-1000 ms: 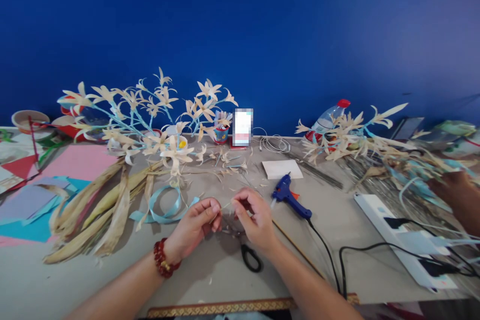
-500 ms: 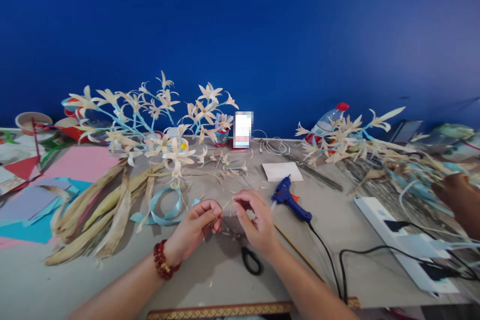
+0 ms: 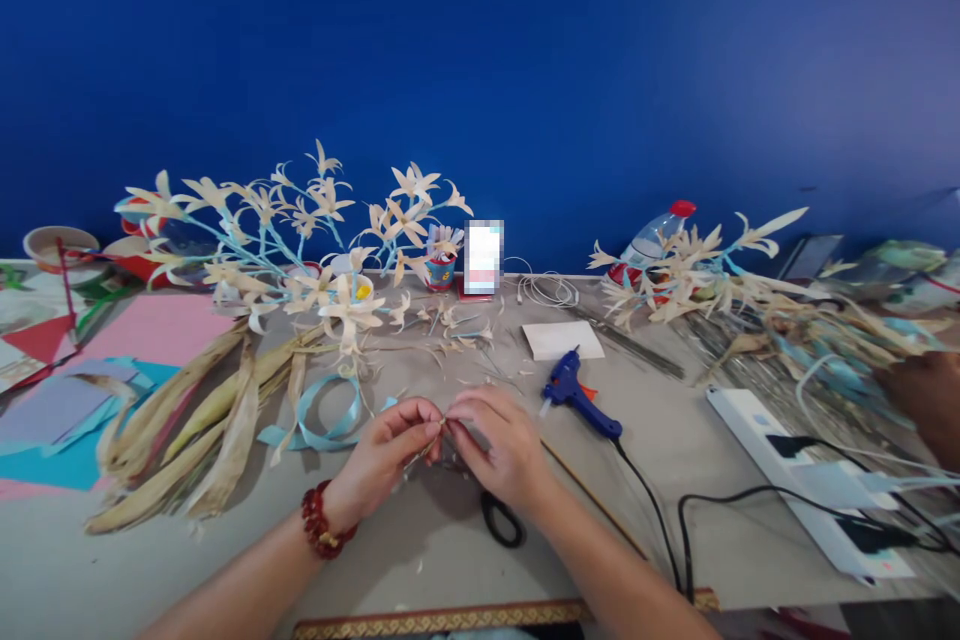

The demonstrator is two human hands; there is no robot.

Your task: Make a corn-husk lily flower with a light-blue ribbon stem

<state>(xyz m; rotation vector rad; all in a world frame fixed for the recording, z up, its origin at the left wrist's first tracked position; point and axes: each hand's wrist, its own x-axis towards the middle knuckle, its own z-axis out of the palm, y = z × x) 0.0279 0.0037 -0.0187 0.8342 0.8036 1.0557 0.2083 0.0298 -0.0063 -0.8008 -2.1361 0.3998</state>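
My left hand (image 3: pixel 394 450), wearing a red bead bracelet (image 3: pixel 321 525) at the wrist, is closed in a pinch on a thin, pale, straw-like strand (image 3: pixel 442 420). The fingertips of my right hand (image 3: pixel 501 445) meet the left ones, pinching the same strand; most of it is hidden by the fingers. Beneath the hands lie scissors, with one black handle loop (image 3: pixel 504 520) showing. A coil of light blue ribbon (image 3: pixel 304 420) is left of my left hand. To the right of my right hand rests a blue glue gun (image 3: pixel 576 395).
Dried corn husks (image 3: pixel 225 440) and coloured paper (image 3: pixel 165 330) lie left. Husk flowers (image 3: pixel 352 305) on blue stems stand behind. A white card (image 3: pixel 562 340), a thin stick (image 3: pixel 592 500) and a corded power strip (image 3: pixel 810 480) lie right. Another person's hand (image 3: pixel 922 400) is at the far right.
My right hand has moved left, its fingertips closing onto the strand beside my left fingers. The other person's hand has shifted slightly right.
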